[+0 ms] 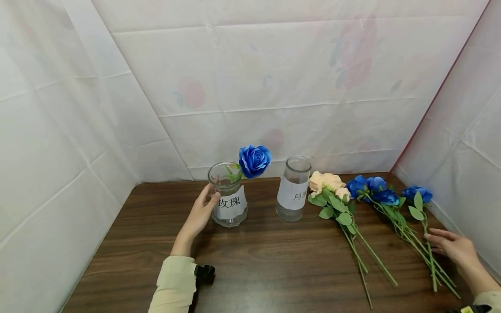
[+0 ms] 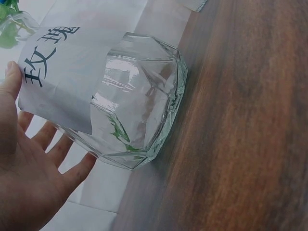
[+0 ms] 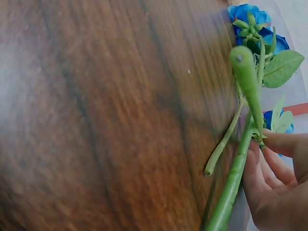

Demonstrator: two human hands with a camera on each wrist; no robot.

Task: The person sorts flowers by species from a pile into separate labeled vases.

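Note:
My left hand [image 1: 199, 213] grips the side of a glass vase [image 1: 230, 220] that has a paper label with Chinese characters. In the left wrist view the thumb lies on the label [image 2: 62, 82] and the other fingers reach behind the glass. One blue rose [image 1: 255, 161] leans out of this vase's mouth to the right. At the far right, my right hand [image 1: 454, 248] pinches the green stem [image 3: 248, 86] of a single blue rose [image 1: 417, 193], its bloom lying near the wall. Other blue roses [image 1: 372, 189] lie just left of it, stems beside the fingers.
A narrower labelled glass vase [image 1: 290, 214] stands upright right of the first one. Cream roses [image 1: 326, 182] with long stems lie between it and the blue ones. White cloth [image 1: 289, 87] hangs behind and on both sides of the brown wooden table [image 1: 274, 269].

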